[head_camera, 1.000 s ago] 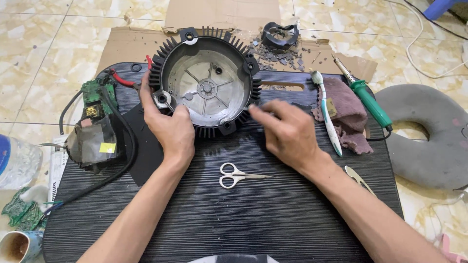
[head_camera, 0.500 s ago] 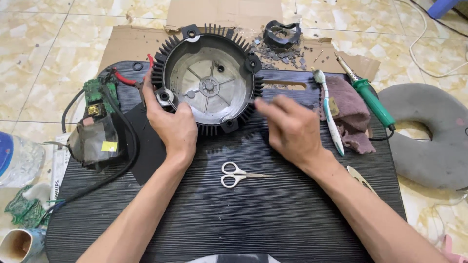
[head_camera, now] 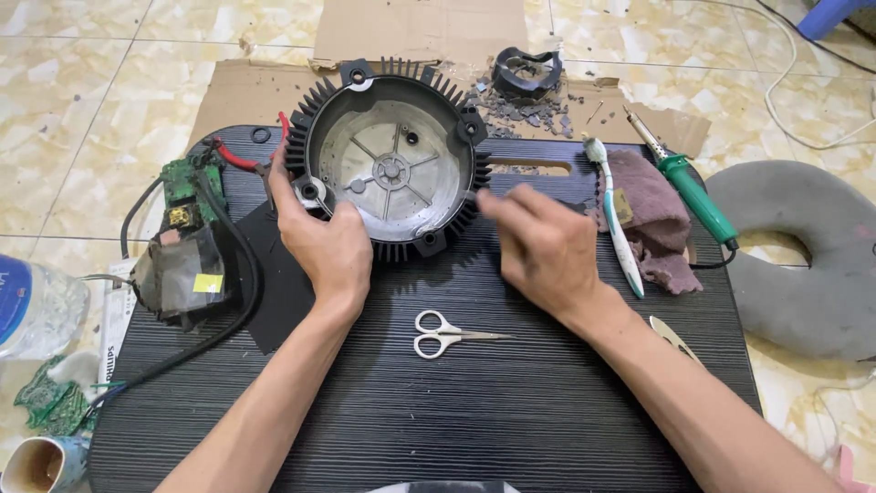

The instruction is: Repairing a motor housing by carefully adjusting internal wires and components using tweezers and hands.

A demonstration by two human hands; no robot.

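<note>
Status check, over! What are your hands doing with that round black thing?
Left hand gripping finned round housing at its left rim. Right hand hovering at its right edge, fingers blurred. Scissors lie apart, nearer me.

Matt finned metal housing (head_camera: pixel 392 169); ribbed black tabletop (head_camera: pixel 456 411); fuzzy cloth (head_camera: pixel 652 224).

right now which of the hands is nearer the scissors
Close, but the right. The right hand hovers just above and right of the white-handled scissors; the left hand is up and to their left, gripping the rim of the round finned housing.
</note>
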